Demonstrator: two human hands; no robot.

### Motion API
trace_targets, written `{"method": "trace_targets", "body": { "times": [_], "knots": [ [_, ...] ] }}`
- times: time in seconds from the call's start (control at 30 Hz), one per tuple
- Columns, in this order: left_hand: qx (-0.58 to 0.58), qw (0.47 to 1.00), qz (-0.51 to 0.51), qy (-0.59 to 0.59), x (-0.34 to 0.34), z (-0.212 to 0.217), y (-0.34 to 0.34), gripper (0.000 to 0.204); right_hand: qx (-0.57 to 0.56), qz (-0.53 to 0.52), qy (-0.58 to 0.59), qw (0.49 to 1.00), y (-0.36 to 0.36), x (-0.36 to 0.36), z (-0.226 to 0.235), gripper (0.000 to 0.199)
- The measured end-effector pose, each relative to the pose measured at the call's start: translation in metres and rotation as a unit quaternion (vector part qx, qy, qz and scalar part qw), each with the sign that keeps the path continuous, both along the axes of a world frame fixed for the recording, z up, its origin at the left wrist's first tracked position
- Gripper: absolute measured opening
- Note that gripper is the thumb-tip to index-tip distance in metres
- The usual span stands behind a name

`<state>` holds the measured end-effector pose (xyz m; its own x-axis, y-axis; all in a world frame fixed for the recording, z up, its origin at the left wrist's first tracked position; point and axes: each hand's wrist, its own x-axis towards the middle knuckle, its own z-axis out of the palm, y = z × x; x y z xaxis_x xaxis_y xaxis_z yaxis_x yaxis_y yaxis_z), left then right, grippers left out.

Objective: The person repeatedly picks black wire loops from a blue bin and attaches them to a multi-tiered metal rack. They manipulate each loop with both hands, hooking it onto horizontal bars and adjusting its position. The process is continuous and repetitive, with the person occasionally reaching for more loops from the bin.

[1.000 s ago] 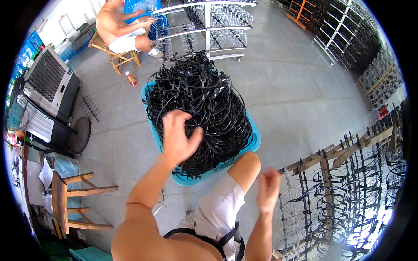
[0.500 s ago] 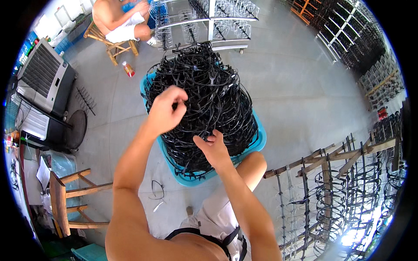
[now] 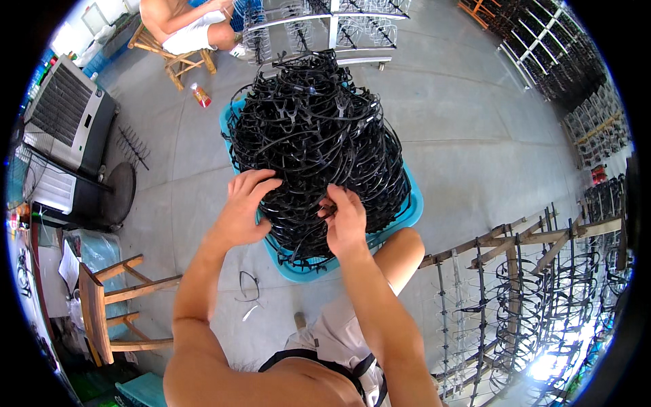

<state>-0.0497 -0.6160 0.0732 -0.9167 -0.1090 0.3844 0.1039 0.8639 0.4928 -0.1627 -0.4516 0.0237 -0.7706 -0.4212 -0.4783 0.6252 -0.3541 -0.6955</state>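
A tall heap of thin, glossy black curved frames [image 3: 305, 129] fills a blue plastic tub [image 3: 415, 203] in front of me. My left hand [image 3: 245, 207] is at the heap's near left side, its thumb and fingers spread apart and holding nothing. To the right of it, my right hand [image 3: 347, 218] is closed, thumb and fingertips pinched together against the black frames. What lies in that pinch blends into the dark heap, so I cannot make it out.
One loose frame [image 3: 249, 286] lies on the floor before the tub. A wooden stool [image 3: 95, 312] is at left, below a large air cooler [image 3: 64, 108]. Racks of hanging frames [image 3: 522, 298] stand at right. Another person [image 3: 183, 27] sits on a bamboo chair beyond a red-capped packet [image 3: 201, 95].
My left hand has come down and toward me from the heap's middle, and its fingers have spread. My right hand has shifted slightly up and right, its fingers curling into a pinch.
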Motion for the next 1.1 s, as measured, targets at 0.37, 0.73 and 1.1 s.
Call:
{"method": "trace_targets", "body": {
  "times": [0.37,0.73,1.1],
  "knots": [
    [-0.113,0.991,-0.040,0.061,-0.033,-0.017,0.021,0.048,-0.288,0.091,-0.008,0.953,0.012,0.001,-0.007,0.039],
    [0.077,0.976,0.021,0.205,-0.026,0.014,0.049,0.036,-0.258,0.030,0.037,0.965,0.043,0.012,0.022,0.013],
    [0.075,0.989,0.121,-0.046,-0.076,0.014,0.053,0.018,-0.199,-0.039,0.100,0.974,0.097,0.017,0.048,0.027]
  ]
}}
